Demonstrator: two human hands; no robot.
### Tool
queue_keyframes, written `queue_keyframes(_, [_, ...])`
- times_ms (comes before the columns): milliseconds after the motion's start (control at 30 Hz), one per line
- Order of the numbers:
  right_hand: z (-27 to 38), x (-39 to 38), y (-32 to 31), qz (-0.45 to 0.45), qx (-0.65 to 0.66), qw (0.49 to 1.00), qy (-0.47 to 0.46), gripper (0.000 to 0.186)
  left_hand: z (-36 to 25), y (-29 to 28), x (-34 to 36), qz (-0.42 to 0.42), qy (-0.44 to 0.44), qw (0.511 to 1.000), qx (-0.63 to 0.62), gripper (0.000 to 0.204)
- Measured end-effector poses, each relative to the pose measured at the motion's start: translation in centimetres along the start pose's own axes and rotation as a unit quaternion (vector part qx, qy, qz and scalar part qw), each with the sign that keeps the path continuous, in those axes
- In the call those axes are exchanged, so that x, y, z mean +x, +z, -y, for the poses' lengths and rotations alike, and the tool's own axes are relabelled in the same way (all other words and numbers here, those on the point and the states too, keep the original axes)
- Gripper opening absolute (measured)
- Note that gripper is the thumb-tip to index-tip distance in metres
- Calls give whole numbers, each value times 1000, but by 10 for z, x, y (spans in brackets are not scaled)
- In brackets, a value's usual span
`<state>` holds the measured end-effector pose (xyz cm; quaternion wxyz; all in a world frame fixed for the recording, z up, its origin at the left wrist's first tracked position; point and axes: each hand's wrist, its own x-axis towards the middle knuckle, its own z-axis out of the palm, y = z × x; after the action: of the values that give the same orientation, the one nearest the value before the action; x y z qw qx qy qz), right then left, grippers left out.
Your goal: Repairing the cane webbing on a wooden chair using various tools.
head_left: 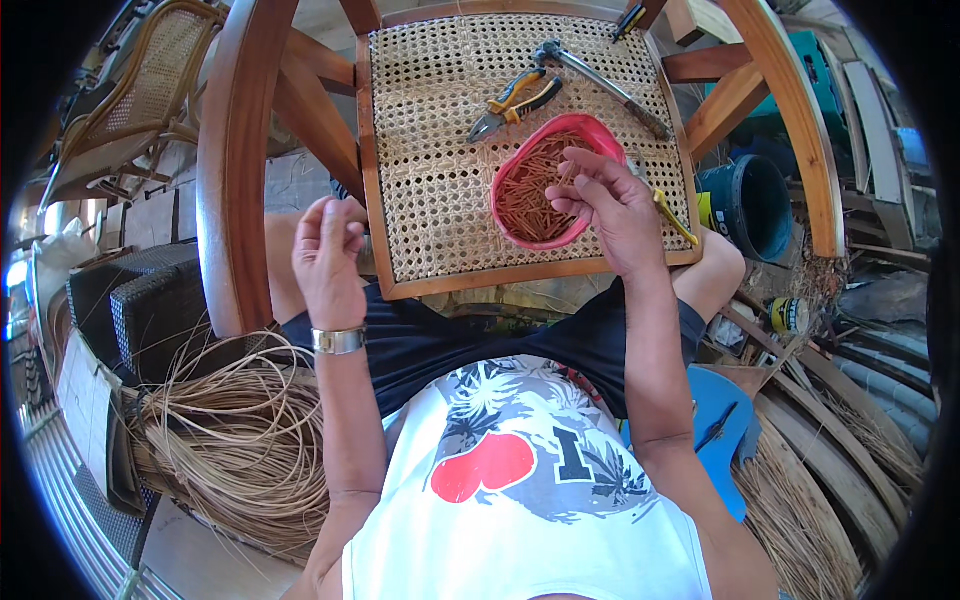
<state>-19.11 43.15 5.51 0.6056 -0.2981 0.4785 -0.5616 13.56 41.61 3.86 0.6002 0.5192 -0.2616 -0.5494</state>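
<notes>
A wooden chair with a woven cane seat (430, 170) stands before me. On its near right part sits a pink bowl (500, 215) full of short thin reddish-brown sticks (535, 185). My right hand (622, 205) hangs over the bowl's right side, thumb and fingers drawn together; whatever they pinch is too small to make out. Left of the seat, my left hand (330, 255) is raised, wearing a metal wristband, its fingers curled against the thumb. Its grip hides any small thing inside. Yellow-and-black pliers (513, 105) and a hammer (605, 88) lie farther back on the cane.
A yellow-handled tool (675, 218) lies at the seat's right edge. Chair posts (240, 170) rise on both sides. Coiled rattan strands (235, 440) lie at lower left, a dark bucket (755, 208) stands right, and a blue plastic piece (718, 420) sits beside my right arm.
</notes>
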Motion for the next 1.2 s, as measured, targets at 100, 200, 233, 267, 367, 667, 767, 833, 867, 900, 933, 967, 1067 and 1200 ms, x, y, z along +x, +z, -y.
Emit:
queue_keyframes(100, [-1,0,2,5,-56,998,-26,31,16,20,-10,81,-5,994,72,20])
queue_keyframes(200, [-3,0,1,-10,-112,993,-29,30,27,44,-18,150,11,976,161,22])
queue_keyframes(233, [-3,1,0,-2,-115,993,-30,30,30,52,-20,144,9,976,163,22])
queue_keyframes(267, [-3,1,0,-7,-125,992,-24,30,32,59,-22,175,20,970,168,23])
queue_keyframes(367, [-4,1,-2,-11,-130,991,-17,29,33,77,-27,222,24,962,155,27])
queue_keyframes(667, [6,-5,8,0,-157,987,-25,29,38,125,-18,305,9,921,242,33])
queue_keyframes(767, [11,-8,14,11,-184,982,-32,28,40,138,-17,325,61,914,234,30])
queue_keyframes(833, [13,-9,18,15,-191,981,-36,29,40,144,-14,336,44,909,241,28])
queue_keyframes(867, [14,-9,19,25,-189,981,-39,29,40,146,-13,350,29,904,243,27])
queue_keyframes(900, [14,-8,19,36,-179,982,-42,29,41,148,-13,349,28,904,246,27])
queue_keyframes(933, [14,-8,19,35,-188,981,-42,29,43,149,-12,341,12,909,240,24])
queue_keyframes(967, [15,-8,19,35,-188,981,-34,28,44,150,-11,337,-1,914,226,22])
queue_keyframes(1067, [15,-7,16,33,-195,980,-17,27,49,149,-7,339,-80,926,143,22])
queue_keyframes(1200, [15,-6,14,28,-206,978,-25,26,51,144,-4,343,-110,930,73,21])
